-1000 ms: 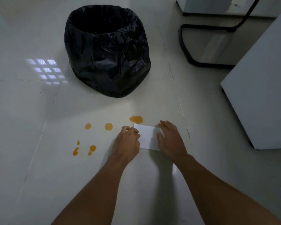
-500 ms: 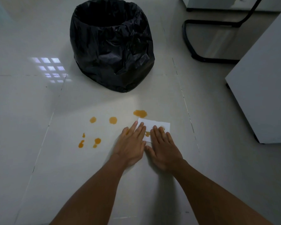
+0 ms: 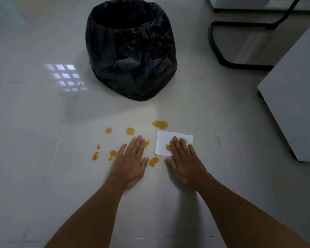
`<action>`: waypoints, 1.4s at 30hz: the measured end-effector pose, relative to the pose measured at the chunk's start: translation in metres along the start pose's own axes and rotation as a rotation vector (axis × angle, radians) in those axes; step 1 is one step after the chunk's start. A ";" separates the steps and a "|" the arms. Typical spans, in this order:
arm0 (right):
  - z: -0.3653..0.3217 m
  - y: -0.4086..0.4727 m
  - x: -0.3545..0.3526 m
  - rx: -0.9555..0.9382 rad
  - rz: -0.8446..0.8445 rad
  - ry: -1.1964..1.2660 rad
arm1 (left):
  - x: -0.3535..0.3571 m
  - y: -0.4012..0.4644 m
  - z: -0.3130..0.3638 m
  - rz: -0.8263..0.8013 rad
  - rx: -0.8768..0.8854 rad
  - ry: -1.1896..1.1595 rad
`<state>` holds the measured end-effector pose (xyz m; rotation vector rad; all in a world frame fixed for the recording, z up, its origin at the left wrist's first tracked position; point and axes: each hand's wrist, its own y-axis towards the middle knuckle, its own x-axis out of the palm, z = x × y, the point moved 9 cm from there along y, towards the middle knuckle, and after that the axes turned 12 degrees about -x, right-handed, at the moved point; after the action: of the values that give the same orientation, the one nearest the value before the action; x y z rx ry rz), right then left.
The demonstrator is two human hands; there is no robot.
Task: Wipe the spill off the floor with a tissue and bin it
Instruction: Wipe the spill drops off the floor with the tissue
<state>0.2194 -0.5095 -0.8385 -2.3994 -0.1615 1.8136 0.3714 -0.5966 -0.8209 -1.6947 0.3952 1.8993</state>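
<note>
A white tissue (image 3: 164, 143) lies flat on the pale floor, with an orange stain soaking through near its lower middle. My right hand (image 3: 185, 162) rests flat, fingers spread, its fingertips pressing on the tissue's near right part. My left hand (image 3: 131, 162) lies flat on the bare floor to the left of the tissue, apart from it, holding nothing. Several orange spill spots (image 3: 130, 131) are scattered around both hands, one blob (image 3: 160, 124) just beyond the tissue and one (image 3: 153, 161) between my hands. A bin lined with a black bag (image 3: 131, 51) stands open farther ahead.
A white cabinet (image 3: 297, 104) stands to the right. A black metal chair base (image 3: 240, 42) sits at the back right. Bright window reflections (image 3: 64, 76) show on the tiles at the left.
My hands have moved apart: the left hand slid off the tissue onto the floor, uncovering a spot between the hands. The tissue now lies flat under my right fingertips, showing a stain.
</note>
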 end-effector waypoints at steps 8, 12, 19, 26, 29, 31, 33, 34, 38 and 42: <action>-0.020 0.014 0.004 0.038 -0.006 0.030 | -0.022 -0.052 -0.132 0.081 -0.368 -0.160; -0.051 0.021 0.011 -0.039 0.007 0.056 | -0.006 -0.081 -0.160 0.045 -0.474 -0.090; -0.076 -0.006 0.015 -0.123 0.007 0.013 | 0.004 -0.089 -0.156 0.048 -0.432 -0.017; -0.090 -0.018 0.019 -0.242 -0.047 -0.016 | 0.006 -0.088 -0.155 0.018 -0.401 0.026; -0.098 -0.012 0.022 -0.259 -0.059 -0.015 | 0.007 -0.087 -0.155 0.020 -0.397 0.031; -0.102 -0.005 0.020 -0.260 -0.058 -0.010 | 0.007 -0.086 -0.154 0.024 -0.389 0.033; -0.102 -0.002 0.019 -0.255 -0.054 -0.012 | 0.006 -0.086 -0.155 0.020 -0.388 0.039; -0.102 -0.003 0.019 -0.251 -0.048 -0.013 | 0.006 -0.087 -0.155 0.021 -0.390 0.040; -0.089 -0.019 0.017 -0.208 -0.023 -0.010 | 0.006 -0.088 -0.154 0.017 -0.384 0.048; -0.051 -0.035 0.012 -0.058 0.000 -0.002 | 0.004 -0.087 -0.152 0.014 -0.379 0.045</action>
<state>0.2711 -0.4749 -0.8300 -2.4360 -0.2165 1.8366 0.5451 -0.6118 -0.8368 -1.9795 0.0624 2.0453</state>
